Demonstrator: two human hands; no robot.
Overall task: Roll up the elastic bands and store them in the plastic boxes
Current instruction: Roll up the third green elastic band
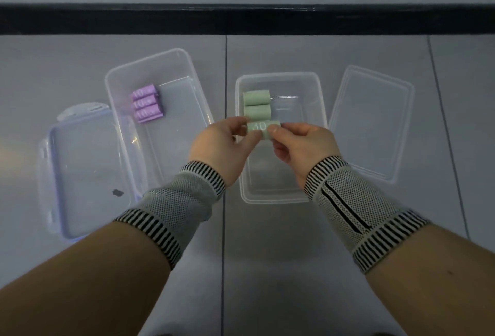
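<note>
Grey tabletop (267, 242), seen from above, with a dark band along its far edge. Left hand (222, 143) and right hand (302, 143) each pinch one end of a rolled green elastic band (263, 129) marked "30", fingers curled round it, held just above the right plastic box (318, 100). Two green rolls (256, 105) already lie side by side at that box's far left corner; the held roll sits just near of them. Three purple rolls (146, 106) marked "10" lie in the left plastic box (187, 68). A clip lid (80, 175) rests left of the left box, a plain lid (375, 121) right of the right box. Step judged in hand: storing the third green roll. The next move calls for lowering it beside its neighbours without letting it unwind on release.
</note>
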